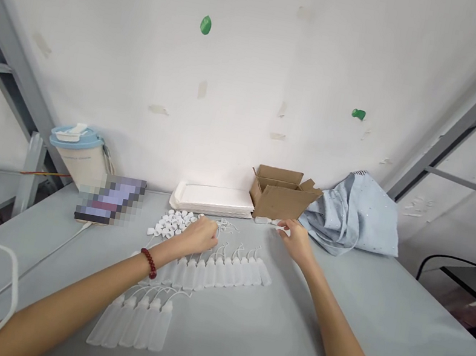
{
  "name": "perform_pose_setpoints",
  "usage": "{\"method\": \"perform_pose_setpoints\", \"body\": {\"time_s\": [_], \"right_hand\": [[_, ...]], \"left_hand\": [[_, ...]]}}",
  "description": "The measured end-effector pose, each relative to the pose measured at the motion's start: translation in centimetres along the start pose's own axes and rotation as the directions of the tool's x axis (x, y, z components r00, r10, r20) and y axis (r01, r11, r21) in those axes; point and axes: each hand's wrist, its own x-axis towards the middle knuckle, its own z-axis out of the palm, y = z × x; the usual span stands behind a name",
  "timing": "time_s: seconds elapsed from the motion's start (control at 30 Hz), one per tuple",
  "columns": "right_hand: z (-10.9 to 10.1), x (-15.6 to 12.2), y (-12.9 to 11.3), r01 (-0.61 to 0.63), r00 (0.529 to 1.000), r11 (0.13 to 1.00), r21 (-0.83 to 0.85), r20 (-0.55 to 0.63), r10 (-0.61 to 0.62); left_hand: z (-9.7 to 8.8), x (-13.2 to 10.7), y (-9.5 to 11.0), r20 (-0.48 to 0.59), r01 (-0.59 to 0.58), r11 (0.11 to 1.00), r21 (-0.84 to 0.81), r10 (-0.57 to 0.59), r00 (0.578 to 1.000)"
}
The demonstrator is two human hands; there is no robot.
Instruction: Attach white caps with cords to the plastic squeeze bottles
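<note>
My left hand [200, 236] is closed, its fingers curled down between a pile of white caps [171, 223] and some thin white tubes [226, 225]; whatever it holds is hidden. A dark red bead bracelet [148, 263] circles that wrist. Below it, a row of translucent squeeze bottles [221, 272] with thin bent tubes lies on the table, and a shorter row of the same bottles [138, 323] lies nearer me. At the foot of the cardboard box, my right hand [296, 238] pinches a small white bottle [283, 230]. Another small bottle [263, 220] lies just left of it.
Along the wall stand an open cardboard box [286, 202] and a stack of white trays [213, 199]. A light blue cloth bag [360, 215] lies at right. At left are a cream cup with blue lid [80, 156], a phone [110, 200] and a white cable [13, 273].
</note>
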Motion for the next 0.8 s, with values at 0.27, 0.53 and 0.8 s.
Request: {"method": "perform_pose_setpoints", "body": {"time_s": [0.27, 0.53, 0.8], "right_hand": [[-0.2, 0.1, 0.2, -0.005, 1.000, 1.000, 0.001, 0.007, 0.005], [-1.2, 0.3, 1.0, -0.038, 0.999, 0.999, -0.013, 0.002, 0.039], [-1.7, 0.5, 2.0, 0.003, 0.998, 0.994, -0.106, 0.063, 0.004]], "left_hand": [[-2.3, -2.4, -0.8, -0.048, -0.008, 0.995, -0.102, 0.003, 0.999], [-3.6, -7.9, -1.9, -0.175, 0.076, 0.986, -0.148, -0.101, 0.979], [-2.6, -9.0, -1.5, -0.308, 0.120, 0.992, -0.049, -0.130, 0.943]]}}
